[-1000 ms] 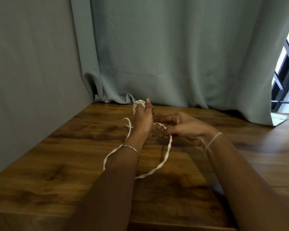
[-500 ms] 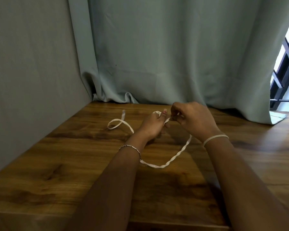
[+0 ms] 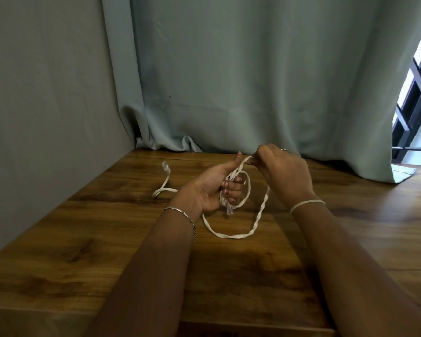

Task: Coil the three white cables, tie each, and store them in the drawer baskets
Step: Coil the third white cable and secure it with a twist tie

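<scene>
One flat white cable (image 3: 258, 220) is in view over the wooden table (image 3: 83, 239). My left hand (image 3: 214, 188), palm turned up, grips a small coil of it with curled fingers; a clear plug end hangs just below the fist. My right hand (image 3: 282, 173) pinches the cable beside the left thumb, and a twisted loop sags from there down to the table and back to the left hand. The free tail with its clear plug (image 3: 165, 166) lies on the table to the left. No other cable, tie or drawer basket is visible.
A grey wall (image 3: 46, 117) runs along the table's left side and a pale green curtain (image 3: 253, 81) hangs behind it. A window with dark bars (image 3: 416, 93) shows at the far right. The table's front edge is near the bottom of the view.
My left hand has turned palm up and now holds a small coil. My right hand has lifted the cable to the left thumb. The sagging loop has shortened and the tail has slid closer.
</scene>
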{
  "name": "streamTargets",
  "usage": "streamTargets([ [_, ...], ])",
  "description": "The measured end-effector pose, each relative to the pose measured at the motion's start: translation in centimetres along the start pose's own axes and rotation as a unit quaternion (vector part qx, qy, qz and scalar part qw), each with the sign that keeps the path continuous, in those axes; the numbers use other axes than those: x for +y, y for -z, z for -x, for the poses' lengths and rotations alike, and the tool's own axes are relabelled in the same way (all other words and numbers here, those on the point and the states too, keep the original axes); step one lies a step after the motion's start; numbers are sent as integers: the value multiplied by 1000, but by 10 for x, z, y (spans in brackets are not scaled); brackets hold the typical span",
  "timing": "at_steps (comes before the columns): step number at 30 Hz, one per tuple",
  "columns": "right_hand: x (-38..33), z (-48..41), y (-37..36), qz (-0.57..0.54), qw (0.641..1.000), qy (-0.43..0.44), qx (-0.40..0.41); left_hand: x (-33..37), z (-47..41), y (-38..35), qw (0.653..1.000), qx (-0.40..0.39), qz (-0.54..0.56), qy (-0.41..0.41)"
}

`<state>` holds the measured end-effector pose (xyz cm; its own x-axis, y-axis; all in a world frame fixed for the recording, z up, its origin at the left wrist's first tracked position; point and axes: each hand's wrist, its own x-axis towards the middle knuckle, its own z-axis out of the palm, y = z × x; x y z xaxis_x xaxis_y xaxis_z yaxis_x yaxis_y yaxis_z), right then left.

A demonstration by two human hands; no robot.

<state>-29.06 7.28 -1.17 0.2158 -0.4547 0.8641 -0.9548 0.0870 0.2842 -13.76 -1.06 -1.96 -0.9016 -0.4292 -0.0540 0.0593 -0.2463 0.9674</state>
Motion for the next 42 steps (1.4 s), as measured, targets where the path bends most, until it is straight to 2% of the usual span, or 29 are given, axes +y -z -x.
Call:
streamTargets([
  [4,-6,-1,-4,-20,1000,-10,-22,-1,1,-2,1000,-12,14,15],
  [10,-15,3,-8,-79,983,-103,-129,-3,-3,-11,997,-26,56,-49],
  [13,-15,5,-18,-93,977,-134,-135,-3,-4,-14,991,-19,109,-75],
  [16,-12,8,-25,-205,958,-155,-126,-3,-8,-13,979,-10,180,-99],
  [18,-16,9,-28,-336,909,-187,-158,-3,-11,-11,968,3,219,-120],
  [19,-20,10,-29,-408,867,-219,-182,-2,-13,-10,963,14,236,-128],
  [22,-31,12,-35,-571,704,-356,-227,0,-13,-6,944,52,291,-149],
  [23,-31,11,-35,-586,672,-385,-238,1,-13,-5,936,62,308,-158],
  [24,-31,10,-34,-579,665,-400,-250,2,-13,-4,929,73,321,-169],
  [25,-30,9,-33,-551,688,-392,-263,3,-13,-4,924,85,327,-181],
  [27,-26,7,-29,-433,781,-332,-304,3,-13,-4,918,116,318,-206],
  [28,-25,6,-27,-371,814,-299,-331,3,-13,-5,917,133,308,-216],
  [29,-26,6,-24,-330,828,-269,-366,3,-13,-5,915,149,299,-224],
  [32,-34,3,-17,-287,832,-193,-433,3,-11,-4,908,186,291,-238],
  [36,-43,-6,-11,-217,856,-129,-451,2,-12,-6,908,209,270,-240],
  [40,-47,-6,-6,-182,890,-99,-407,5,-14,-9,913,221,245,-239],
  [42,-48,-7,-5,-222,888,-123,-383,6,-17,-9,912,236,230,-243],
])
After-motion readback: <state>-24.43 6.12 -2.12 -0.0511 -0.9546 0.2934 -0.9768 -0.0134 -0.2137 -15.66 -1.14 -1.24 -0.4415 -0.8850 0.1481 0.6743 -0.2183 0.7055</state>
